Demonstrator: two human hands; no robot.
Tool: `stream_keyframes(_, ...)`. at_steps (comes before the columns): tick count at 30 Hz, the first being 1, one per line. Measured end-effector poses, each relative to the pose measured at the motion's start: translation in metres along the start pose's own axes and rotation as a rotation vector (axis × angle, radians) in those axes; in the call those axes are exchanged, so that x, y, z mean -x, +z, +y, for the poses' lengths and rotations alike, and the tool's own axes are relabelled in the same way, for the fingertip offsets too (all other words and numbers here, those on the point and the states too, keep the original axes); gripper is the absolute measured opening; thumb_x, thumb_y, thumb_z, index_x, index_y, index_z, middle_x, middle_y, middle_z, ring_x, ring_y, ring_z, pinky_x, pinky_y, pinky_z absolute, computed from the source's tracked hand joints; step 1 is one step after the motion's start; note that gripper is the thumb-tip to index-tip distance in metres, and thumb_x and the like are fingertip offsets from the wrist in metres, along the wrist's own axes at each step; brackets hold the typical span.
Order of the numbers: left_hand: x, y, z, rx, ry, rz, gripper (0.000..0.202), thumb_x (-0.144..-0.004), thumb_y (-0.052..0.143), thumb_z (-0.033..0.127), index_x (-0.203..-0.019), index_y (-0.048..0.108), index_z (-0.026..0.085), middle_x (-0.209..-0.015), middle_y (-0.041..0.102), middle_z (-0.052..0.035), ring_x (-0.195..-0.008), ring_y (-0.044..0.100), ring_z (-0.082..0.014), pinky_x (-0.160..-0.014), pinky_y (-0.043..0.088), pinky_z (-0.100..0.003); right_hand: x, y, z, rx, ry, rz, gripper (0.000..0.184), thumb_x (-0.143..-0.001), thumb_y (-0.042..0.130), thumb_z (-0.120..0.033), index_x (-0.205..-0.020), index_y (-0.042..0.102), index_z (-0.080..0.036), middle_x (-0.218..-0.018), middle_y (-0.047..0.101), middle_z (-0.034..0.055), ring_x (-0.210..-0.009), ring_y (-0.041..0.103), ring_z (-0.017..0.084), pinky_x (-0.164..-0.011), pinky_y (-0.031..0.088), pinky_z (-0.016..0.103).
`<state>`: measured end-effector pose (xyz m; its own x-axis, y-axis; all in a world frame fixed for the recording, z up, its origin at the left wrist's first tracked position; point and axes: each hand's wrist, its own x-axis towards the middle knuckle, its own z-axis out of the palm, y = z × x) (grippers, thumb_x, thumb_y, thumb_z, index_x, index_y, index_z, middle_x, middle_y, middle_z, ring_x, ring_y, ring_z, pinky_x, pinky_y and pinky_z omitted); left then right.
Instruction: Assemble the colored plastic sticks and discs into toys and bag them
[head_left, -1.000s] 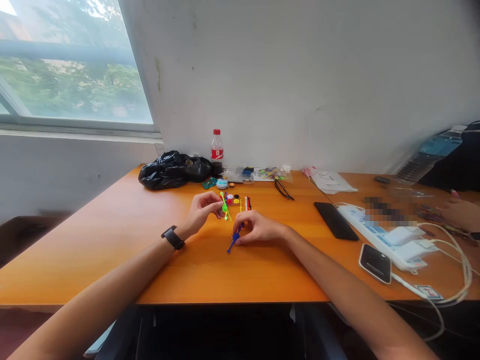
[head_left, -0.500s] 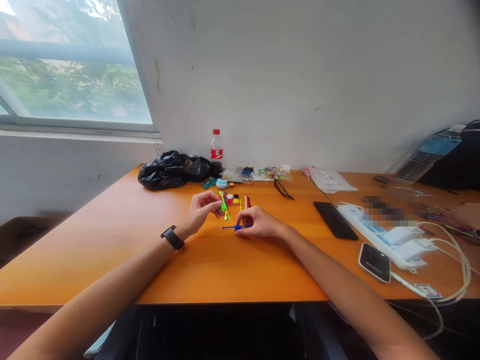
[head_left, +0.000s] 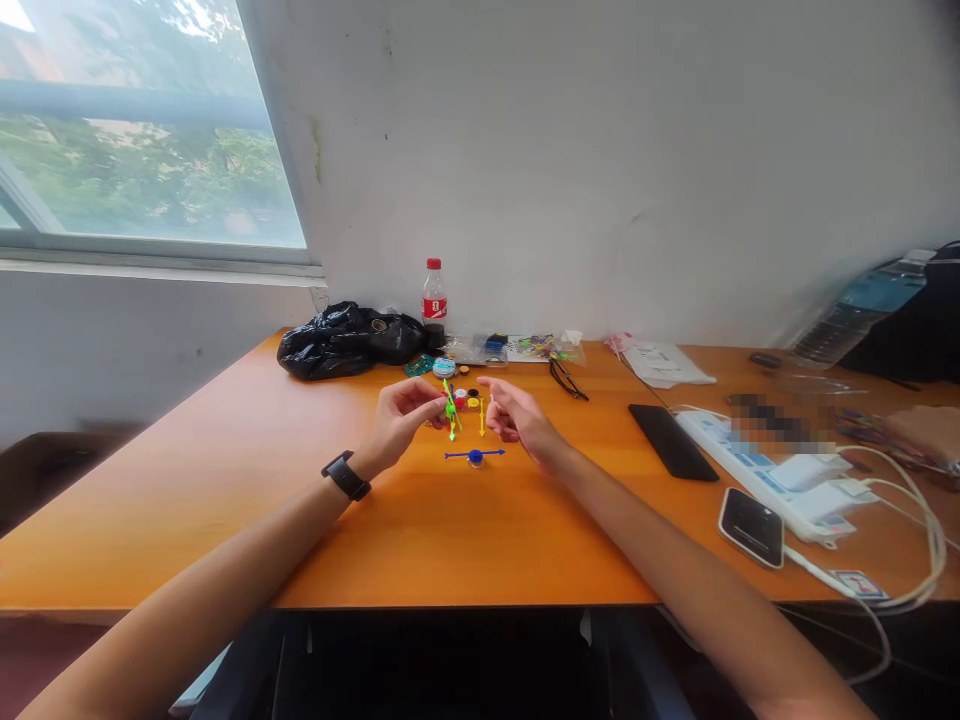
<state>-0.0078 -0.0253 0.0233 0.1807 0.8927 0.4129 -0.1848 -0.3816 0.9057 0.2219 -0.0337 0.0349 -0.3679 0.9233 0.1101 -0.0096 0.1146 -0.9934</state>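
Note:
My left hand (head_left: 403, 418), with a black watch on its wrist, pinches a green stick piece with a round hub (head_left: 450, 409) and holds it a little above the orange table (head_left: 225, 480). My right hand (head_left: 516, 415) hovers just right of the green piece, fingers apart and holding nothing. A blue stick piece with a round hub (head_left: 474, 456) lies flat on the table below and between my hands. Several small coloured discs and sticks (head_left: 477, 402) lie in a row just behind my hands.
A black plastic bag (head_left: 345, 340), a red-capped bottle (head_left: 433, 300) and clear bags of small parts (head_left: 525, 348) stand by the wall. Right of me lie a black phone (head_left: 671, 441), a white power strip (head_left: 772, 468), a second phone (head_left: 751, 526) and cables. Another person's hand (head_left: 919, 430) rests at the right edge.
My right hand turned the blue piece level, laid it on the table, let go and lifted toward the green piece. My left hand kept its grip and barely moved.

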Motion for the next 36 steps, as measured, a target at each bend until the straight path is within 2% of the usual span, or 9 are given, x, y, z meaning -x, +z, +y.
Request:
stream_keyframes(2,0.0,0.0,0.0,-0.016,0.005,0.02,0.028,-0.082,0.085,0.038,-0.082,0.069,0.015,-0.069,0.072,-0.0031,-0.062,0.07,-0.0171,-0.063,0.057,-0.029,0.003,-0.001,-0.007,-0.122,0.138,-0.208,0.071,-0.098,0.038,-0.08,-0.085,0.069,-0.018,-0.054,0.04,-0.0036,-0.049,0.024,0.011,-0.049,0.022,0.027)
stream_keyframes(3,0.0,0.0,0.0,-0.024,0.003,0.024,0.028,-0.082,0.085,0.038,-0.082,0.069,0.015,-0.07,0.072,-0.0029,-0.063,0.07,-0.0172,-0.063,0.058,-0.03,0.005,-0.002,-0.011,-0.163,0.167,-0.315,0.078,-0.098,0.029,-0.081,-0.066,0.062,-0.018,-0.051,0.036,-0.0023,-0.048,0.024,0.012,-0.049,0.023,0.029)
stream_keyframes(4,0.0,0.0,0.0,-0.03,-0.001,0.027,0.029,-0.081,0.086,0.038,-0.082,0.069,0.015,-0.069,0.072,-0.0028,-0.063,0.07,-0.0173,-0.063,0.058,-0.03,0.006,-0.004,-0.013,-0.203,0.158,-0.365,0.082,-0.098,0.022,-0.082,-0.053,0.052,-0.02,-0.049,0.031,-0.0015,-0.049,0.024,0.013,-0.05,0.024,0.03)
stream_keyframes(6,0.0,0.0,-0.002,-0.04,-0.015,0.021,0.029,-0.081,0.085,0.039,-0.082,0.068,0.015,-0.068,0.071,-0.0029,-0.063,0.07,-0.0176,-0.064,0.058,-0.03,0.007,-0.008,-0.016,-0.258,0.093,-0.329,0.085,-0.097,0.015,-0.084,-0.044,0.038,-0.022,-0.049,0.026,-0.0002,-0.05,0.025,0.014,-0.052,0.026,0.032)
stream_keyframes(9,0.001,0.0,-0.006,-0.053,-0.051,-0.015,0.03,-0.082,0.084,0.04,-0.081,0.067,0.015,-0.068,0.072,-0.004,-0.063,0.07,-0.0176,-0.064,0.058,-0.031,0.004,-0.014,-0.015,-0.263,0.03,-0.176,0.085,-0.094,0.013,-0.088,-0.046,0.036,-0.022,-0.053,0.027,0.0006,-0.053,0.024,0.015,-0.054,0.025,0.034)
stream_keyframes(13,0.002,0.0,-0.012,-0.064,-0.088,-0.055,0.03,-0.083,0.083,0.04,-0.08,0.066,0.015,-0.068,0.072,-0.0045,-0.062,0.069,-0.0172,-0.065,0.058,-0.031,-0.002,-0.018,-0.01,-0.233,0.037,-0.091,0.083,-0.092,0.014,-0.09,-0.048,0.036,-0.023,-0.055,0.026,0.0006,-0.053,0.023,0.016,-0.054,0.022,0.034)
stream_keyframes(23,0.002,0.001,-0.015,-0.086,-0.128,-0.069,0.031,-0.082,0.084,0.041,-0.08,0.065,0.015,-0.067,0.07,-0.0032,-0.061,0.068,-0.0167,-0.063,0.058,-0.03,-0.001,-0.018,-0.007,-0.354,-0.003,-0.175,0.083,-0.097,0.019,-0.084,-0.044,0.03,-0.022,-0.053,0.022,-0.0006,-0.05,0.019,0.014,-0.054,0.018,0.033)
stream_keyframes(29,0.002,0.002,-0.016,-0.096,-0.149,-0.094,0.031,-0.082,0.083,0.04,-0.081,0.065,0.015,-0.069,0.071,-0.0035,-0.061,0.068,-0.0159,-0.063,0.058,-0.029,-0.002,-0.019,-0.005,-0.295,0.019,-0.132,0.081,-0.095,0.015,-0.087,-0.045,0.025,-0.024,-0.052,0.023,-0.0001,-0.052,0.018,0.015,-0.053,0.022,0.034)
stream_keyframes(36,0.002,0.0,-0.016,-0.072,-0.109,-0.05,0.024,-0.083,0.08,0.035,-0.082,0.065,0.016,-0.068,0.072,-0.0038,-0.063,0.069,-0.0172,-0.064,0.057,-0.03,-0.002,-0.019,-0.006,-0.269,0.009,-0.11,0.081,-0.095,0.017,-0.087,-0.045,0.025,-0.023,-0.053,0.022,-0.0004,-0.052,0.018,0.014,-0.054,0.021,0.034)
